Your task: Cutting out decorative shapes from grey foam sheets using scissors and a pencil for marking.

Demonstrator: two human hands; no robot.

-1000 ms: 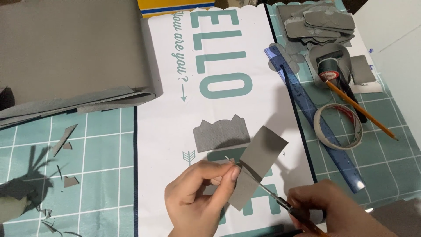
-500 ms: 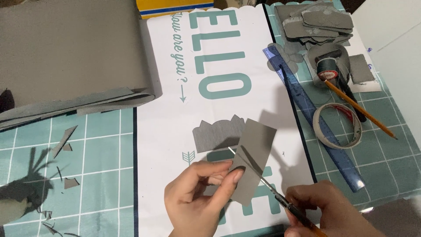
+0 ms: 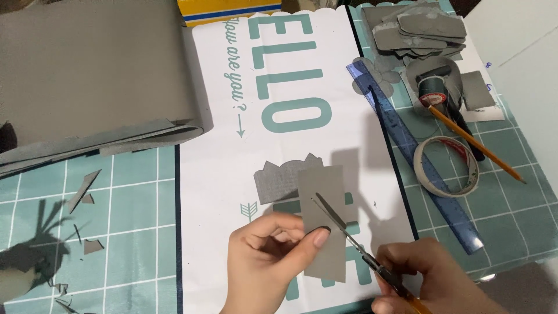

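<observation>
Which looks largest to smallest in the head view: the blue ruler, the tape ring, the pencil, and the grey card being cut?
1. Blue ruler, clearly the longest.
2. Grey card in the left hand, though it sits nearer the camera.
3. Pencil and tape ring: too alike to rank.

A teal cutting mat (image 3: 133,215) with a white grid covered the bench. A white printed sheet (image 3: 221,174) lay over its middle. Light fell from above, casting dark shadows at the lower left. A white surface (image 3: 517,40) showed at the upper right.
</observation>
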